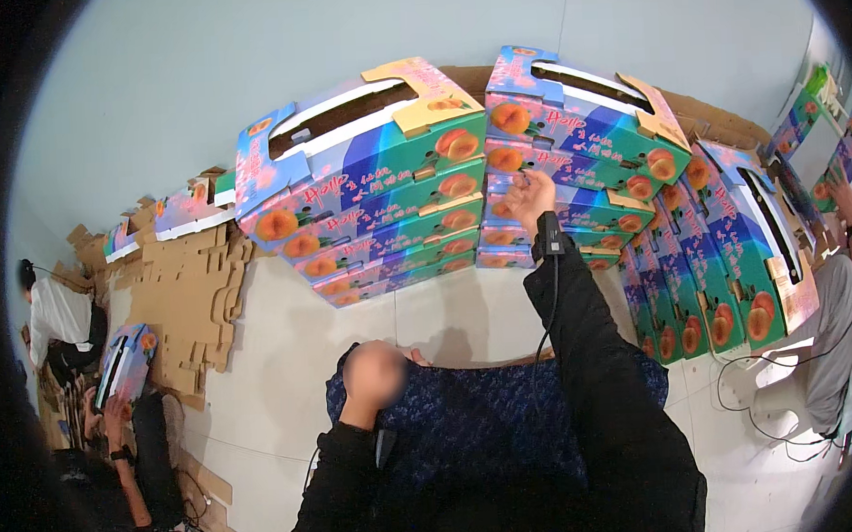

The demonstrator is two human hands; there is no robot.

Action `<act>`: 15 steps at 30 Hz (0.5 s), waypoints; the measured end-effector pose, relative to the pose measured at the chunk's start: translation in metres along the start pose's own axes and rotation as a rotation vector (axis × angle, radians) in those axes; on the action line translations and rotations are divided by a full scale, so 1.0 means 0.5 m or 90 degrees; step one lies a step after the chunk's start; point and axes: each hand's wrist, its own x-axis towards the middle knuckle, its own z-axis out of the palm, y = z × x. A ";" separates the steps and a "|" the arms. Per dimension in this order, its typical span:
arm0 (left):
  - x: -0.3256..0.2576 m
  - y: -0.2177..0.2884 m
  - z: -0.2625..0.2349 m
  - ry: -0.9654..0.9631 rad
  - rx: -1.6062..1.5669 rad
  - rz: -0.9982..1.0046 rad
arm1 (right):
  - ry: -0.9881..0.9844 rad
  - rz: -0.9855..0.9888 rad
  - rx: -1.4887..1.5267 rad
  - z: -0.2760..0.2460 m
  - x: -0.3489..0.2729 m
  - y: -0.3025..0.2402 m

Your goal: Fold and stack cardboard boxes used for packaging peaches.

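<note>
The right stack of boxes [573, 155] stands on the pale floor [288, 367] against the wall, made of colourful printed fruit cartons in blue, green and pink with peach pictures, piled several high. The top carton has a long handle slot open upward. The right hand [528, 197] is raised to the front face of this stack, about the third carton down, with the fingertips touching or just at the printed side; its grip is loosely curled and narrow, and it clasps nothing that can be seen. A black sleeve covers the arm, a small black device sits at the wrist, and a thin cable runs down from it.

The left hand [374, 375] is low and near the body, blurred, resting at the edge of a dark blue patterned cloth [471, 426] across the lap; whether its grip is closed or loose cannot be told. It is well apart from the cartons.

Just left of the right stack stands the left stack of boxes [375, 192], the same kind, leaning slightly. More cartons [720, 253] stand on end to the right. Flat brown cardboard sheets [190, 295] lie along the wall on the left. One person [130, 450] at lower left holds a carton, another [59, 320] in white sits behind, and a third person's arm [848, 248] shows at the right edge.
</note>
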 end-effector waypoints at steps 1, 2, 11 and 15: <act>0.015 0.005 0.012 -0.003 -0.011 0.019 | -0.020 0.018 -0.011 -0.035 0.021 -0.034; 0.014 0.004 0.014 -0.007 -0.013 0.024 | -0.043 0.051 -0.017 -0.041 0.020 -0.036; 0.009 -0.003 0.002 0.006 -0.011 -0.004 | -0.072 0.127 -0.143 -0.060 -0.083 -0.081; -0.004 -0.002 -0.006 0.006 -0.004 -0.002 | -0.092 0.140 -0.184 -0.052 -0.138 -0.081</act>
